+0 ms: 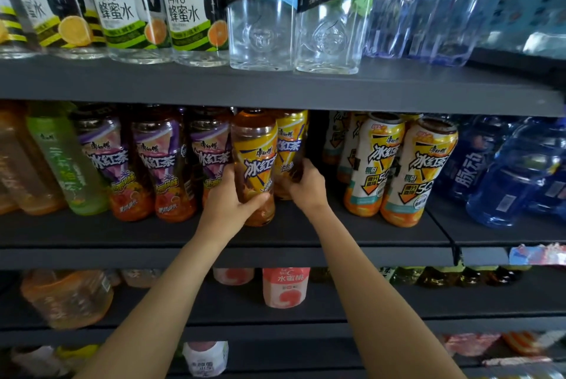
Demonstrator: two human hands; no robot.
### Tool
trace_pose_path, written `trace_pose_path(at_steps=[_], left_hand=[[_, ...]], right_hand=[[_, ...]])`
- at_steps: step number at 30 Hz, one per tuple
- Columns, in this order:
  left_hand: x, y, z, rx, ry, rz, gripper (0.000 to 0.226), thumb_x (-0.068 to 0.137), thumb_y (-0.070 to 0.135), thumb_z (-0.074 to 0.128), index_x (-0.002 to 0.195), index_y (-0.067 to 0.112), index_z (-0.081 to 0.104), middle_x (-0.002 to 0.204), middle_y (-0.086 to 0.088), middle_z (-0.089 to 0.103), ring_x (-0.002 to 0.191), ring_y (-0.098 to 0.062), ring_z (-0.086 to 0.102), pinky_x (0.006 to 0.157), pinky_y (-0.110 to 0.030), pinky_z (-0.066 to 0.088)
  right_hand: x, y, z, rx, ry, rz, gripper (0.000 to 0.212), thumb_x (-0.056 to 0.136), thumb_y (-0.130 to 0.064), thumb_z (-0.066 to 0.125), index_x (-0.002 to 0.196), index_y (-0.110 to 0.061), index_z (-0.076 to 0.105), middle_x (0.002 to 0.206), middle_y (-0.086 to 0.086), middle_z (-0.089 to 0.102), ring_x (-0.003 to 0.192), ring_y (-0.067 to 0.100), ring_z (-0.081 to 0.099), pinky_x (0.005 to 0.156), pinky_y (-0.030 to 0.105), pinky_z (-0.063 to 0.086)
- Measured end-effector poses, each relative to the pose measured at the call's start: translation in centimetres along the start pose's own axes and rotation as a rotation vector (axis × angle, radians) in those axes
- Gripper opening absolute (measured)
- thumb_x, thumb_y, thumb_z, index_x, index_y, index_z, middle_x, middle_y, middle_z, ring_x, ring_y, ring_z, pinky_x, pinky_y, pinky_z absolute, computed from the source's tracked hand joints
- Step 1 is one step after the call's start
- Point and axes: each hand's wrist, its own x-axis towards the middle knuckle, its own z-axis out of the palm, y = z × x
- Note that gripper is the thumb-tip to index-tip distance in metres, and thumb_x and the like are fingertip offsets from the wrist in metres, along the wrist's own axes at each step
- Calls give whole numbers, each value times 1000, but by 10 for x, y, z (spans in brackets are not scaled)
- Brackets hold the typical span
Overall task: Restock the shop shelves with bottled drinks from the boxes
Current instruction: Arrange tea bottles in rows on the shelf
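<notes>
Two yellow-labelled iced tea bottles stand on the dark middle shelf (306, 231). My left hand (231, 199) grips the lower body of the front iced tea bottle (254, 148), which stands at the shelf's front edge. My right hand (306, 184) holds the bottom of the second iced tea bottle (291, 139), set further back and just to the right. Both arms reach up from below. No box is in view.
Purple-labelled tea bottles (156, 164) crowd the left, white-and-yellow tea bottles (398, 170) the right, with a dark gap between. Blue drink bottles (517, 176) stand far right. Soda water bottles (327, 11) line the shelf above; a pink peach drink (286, 286) sits below.
</notes>
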Motion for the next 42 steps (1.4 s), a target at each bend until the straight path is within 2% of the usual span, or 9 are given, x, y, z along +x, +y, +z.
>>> trace_pose_path(at_steps=[5,10,19,23,29,32,34,38,42], left_hand=[[5,-3,5,-33,1,-2,63,77,27,73,129,11,39,127,-4,55,120,-20,50,92,-23,37],[6,0,11,-23,30,2,59,79,26,72,126,9,40,125,-4,56,117,-20,52,86,-19,36],[3,5,11,11,54,-24,57,78,28,72,123,8,42,123,-5,57,116,-21,54,86,-20,38],[-10,4,11,173,233,-60,60,73,40,74,115,7,44,109,-8,64,102,-28,61,78,-33,48],[-17,6,12,272,309,-53,67,74,47,70,120,6,42,107,-12,63,99,-32,61,75,-37,48],[-18,5,11,301,294,-30,70,75,48,68,123,5,41,106,-13,63,97,-32,61,73,-36,48],[-17,3,10,297,288,-19,71,75,48,68,124,5,40,106,-12,63,96,-31,62,74,-36,49],[-16,2,10,298,280,-25,71,75,49,68,124,6,39,106,-11,62,96,-30,62,74,-36,49],[-15,-2,10,290,272,-11,73,74,50,68,125,6,39,107,-12,63,97,-32,62,76,-40,53]], right_hand=[[6,5,-10,-36,-31,23,53,80,-22,72,124,-3,49,119,13,61,112,26,56,86,25,43],[7,6,-8,-65,-39,20,58,80,-25,72,127,-4,47,119,13,61,111,26,57,85,26,44],[1,5,-19,-82,-93,-14,54,77,-20,75,124,-7,53,119,9,62,110,21,57,79,17,40],[-4,2,-15,-76,-182,-80,51,75,-21,76,121,-10,58,118,5,64,111,17,57,78,9,37],[4,-1,-1,-38,-315,-124,50,82,-16,69,129,-11,54,126,8,59,118,19,53,98,23,39],[12,5,-12,199,-144,18,47,84,-21,68,127,-10,55,125,7,60,117,17,54,99,29,43],[25,7,-13,136,28,105,49,83,-26,68,127,-8,54,125,9,60,118,22,54,97,31,44],[51,-4,10,34,-28,187,50,84,-20,67,129,-9,47,127,12,57,119,27,53,92,30,43],[63,-2,20,-6,8,190,39,86,-19,64,122,-9,54,121,13,61,113,28,57,86,29,46]])
